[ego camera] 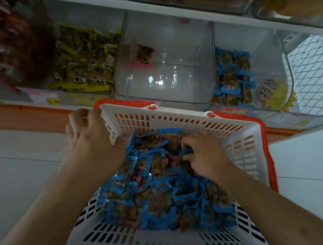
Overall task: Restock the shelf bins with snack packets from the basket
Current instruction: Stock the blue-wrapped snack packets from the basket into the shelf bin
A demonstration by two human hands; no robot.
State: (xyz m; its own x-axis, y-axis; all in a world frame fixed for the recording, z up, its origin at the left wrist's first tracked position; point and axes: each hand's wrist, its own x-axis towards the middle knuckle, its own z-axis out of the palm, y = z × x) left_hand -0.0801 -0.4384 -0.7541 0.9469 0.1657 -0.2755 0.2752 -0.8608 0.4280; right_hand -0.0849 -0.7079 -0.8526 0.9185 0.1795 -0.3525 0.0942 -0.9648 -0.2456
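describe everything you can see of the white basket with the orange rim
The basket is white plastic, rectangular, with slotted walls, an orange rim and orange handles folded down along the rim. It sits tilted toward the shelf bins, its far edge close to the nearly empty clear bin. A heap of blue-edged snack packets fills much of it, with a few pink ones mixed in. The left hand grips its far left corner, and the right hand reaches inside, fingers curled round packets.
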